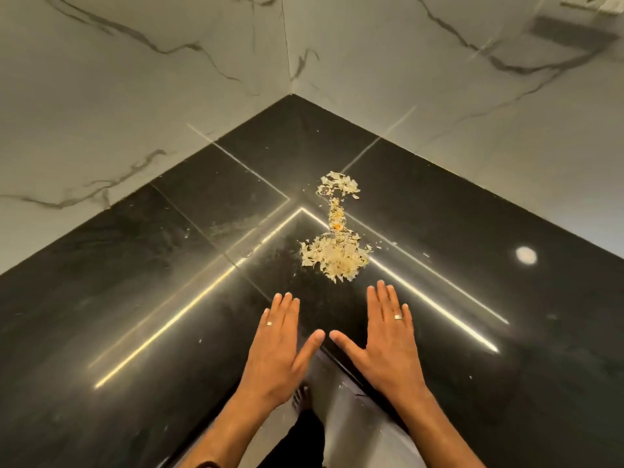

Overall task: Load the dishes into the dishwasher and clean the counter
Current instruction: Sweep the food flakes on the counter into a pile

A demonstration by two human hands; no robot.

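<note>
A black polished corner counter (135, 282) carries a heap of pale food scraps (336, 256) near its middle, with a smaller heap (339, 187) behind it and a thin trail joining them. My left hand (278, 349) and my right hand (388, 339) lie flat with straight fingers just in front of the big heap, palms down, thumbs pointing toward each other. Neither hand touches the scraps or holds anything. Each hand wears a ring.
White marble-look walls (135, 79) meet in a corner behind the counter. A wall socket (591, 3) sits at the top right. Small crumbs are scattered over the counter. Between my arms the floor and a bare foot (300, 396) show below the counter's inner edge.
</note>
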